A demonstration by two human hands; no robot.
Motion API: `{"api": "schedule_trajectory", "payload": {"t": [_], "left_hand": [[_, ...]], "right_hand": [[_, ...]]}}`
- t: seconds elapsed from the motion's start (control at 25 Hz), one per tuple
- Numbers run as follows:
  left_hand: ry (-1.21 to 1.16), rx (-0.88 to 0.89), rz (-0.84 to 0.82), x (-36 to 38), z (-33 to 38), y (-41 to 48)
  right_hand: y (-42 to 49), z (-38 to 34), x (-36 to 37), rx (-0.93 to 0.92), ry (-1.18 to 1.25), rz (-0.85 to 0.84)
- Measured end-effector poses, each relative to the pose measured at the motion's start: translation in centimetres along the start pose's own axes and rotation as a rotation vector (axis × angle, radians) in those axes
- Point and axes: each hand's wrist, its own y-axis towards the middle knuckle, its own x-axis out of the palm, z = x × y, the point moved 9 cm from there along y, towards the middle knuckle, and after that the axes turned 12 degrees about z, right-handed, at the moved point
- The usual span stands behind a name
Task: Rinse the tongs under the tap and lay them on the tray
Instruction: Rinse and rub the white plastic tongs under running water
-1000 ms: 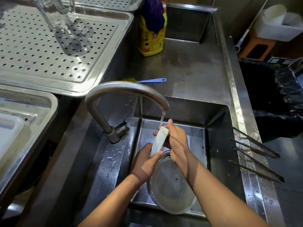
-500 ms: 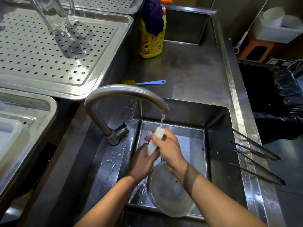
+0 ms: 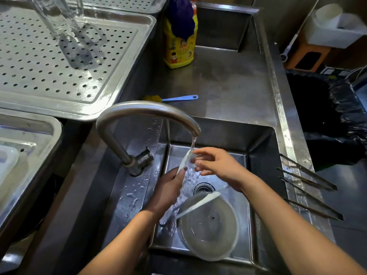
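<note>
White plastic tongs [image 3: 200,202] are spread open in a V inside the sink [image 3: 262,147]. One arm points up into the water stream from the curved tap [image 3: 147,110]. The other arm lies out over a round bowl [image 3: 210,233] in the sink. My left hand [image 3: 168,192] grips the tongs low down, in the splashing water. My right hand [image 3: 216,167] hovers at the upper tip with its fingers spread and loosely bent, just touching it. The perforated metal tray [image 3: 123,62] sits at the upper left.
Two pairs of metal tongs [image 3: 309,187] lie across the sink's right rim. A clear glass jug [image 3: 59,22] stands on the tray. A yellow soap bottle [image 3: 178,48] and a blue-handled brush [image 3: 178,98] are behind the sink. A black bin bag [image 3: 329,124] is on the right.
My right hand has released the tongs' upper part and opened. The tongs have spread apart, and one arm now lies over the bowl.
</note>
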Motion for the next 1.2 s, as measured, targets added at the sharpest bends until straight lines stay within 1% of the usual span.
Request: {"api": "schedule_trajectory", "payload": {"t": [0.08,0.16,0.2,0.24,0.32,0.36,0.44,0.48,0.56,0.64,0.68,0.72,0.76,0.84,0.88,0.92,1.0,1.04,1.08,1.12,1.16,1.2], "left_hand": [[-0.037,-0.08,-0.026,0.5,-0.5,0.1],[-0.035,-0.086,-0.058,0.9,-0.7,0.3],[-0.05,-0.091,-0.066,0.9,-0.7,0.3],[-0.078,-0.117,-0.055,0.7,-0.9,0.5],[-0.152,-0.208,-0.021,0.3,-1.6,0.8],[-0.171,-0.261,-0.035,0.5,-2.0,0.7],[-0.197,-0.372,-0.12,1.6,-2.6,0.1],[-0.232,-0.41,-0.158,2.1,-2.9,-0.2],[-0.307,-0.455,-0.208,2.6,-3.6,-0.4],[-0.355,-0.467,-0.263,3.1,-3.6,-0.8],[-0.362,-0.466,-0.292,3.4,-3.5,-1.1],[-0.346,-0.467,-0.305,3.7,-3.3,-1.1],[-0.305,-0.474,-0.299,3.7,-3.5,-1.1],[-0.231,-0.498,-0.302,3.6,-4.1,-1.0],[-0.249,-0.503,-0.324,3.7,-4.3,-0.9],[-0.304,-0.511,-0.329,3.6,-4.3,-0.9],[-0.468,-0.545,-0.294,3.1,-4.4,-1.1],[-0.547,-0.527,-0.284,2.7,-4.4,-1.2],[-0.573,-0.474,-0.275,2.3,-4.4,-1.2],[-0.526,-0.396,-0.262,1.9,-4.3,-1.3],[-0.415,-0.298,-0.24,1.5,-4.2,-1.4],[-0.293,-0.211,-0.209,1.2,-4.0,-1.5]], "right_hand": [[-0.8,0.8,1.0,0.037,-0.045,-0.136],[-0.6,1.4,0.6,0.074,-0.106,-0.261],[0.2,1.3,-0.5,0.067,-0.16,-0.281],[1.1,1.3,-1.8,0.057,-0.212,-0.26],[2.0,1.7,-2.5,0.057,-0.213,-0.208],[1.7,2.0,-1.4,0.043,-0.169,-0.192],[0.5,2.7,2.1,-0.01,-0.026,-0.131],[0.4,3.0,3.4,-0.014,0.054,-0.06],[1.4,3.7,3.2,0.022,0.165,0.206],[1.9,3.9,2.0,0.045,0.139,0.437],[1.7,4.2,1.8,0.041,0.128,0.498],[1.4,4.2,2.2,0.023,0.137,0.498],[1.1,4.1,2.9,0.01,0.155,0.451],[1.0,3.4,4.3,-0.012,0.19,0.297],[1.4,3.3,3.9,-0.005,0.219,0.295],[1.8,3.1,2.9,-0.011,0.238,0.355],[2.5,2.9,-0.1,-0.017,0.175,0.556],[2.5,3.2,-1.2,0.003,0.127,0.634],[2.2,3.4,-1.8,0.034,0.092,0.691],[2.0,3.9,-1.7,0.06,0.078,0.71],[1.7,4.3,-1.1,0.079,0.079,0.693],[1.5,4.7,0.2,0.082,0.089,0.633]]}}
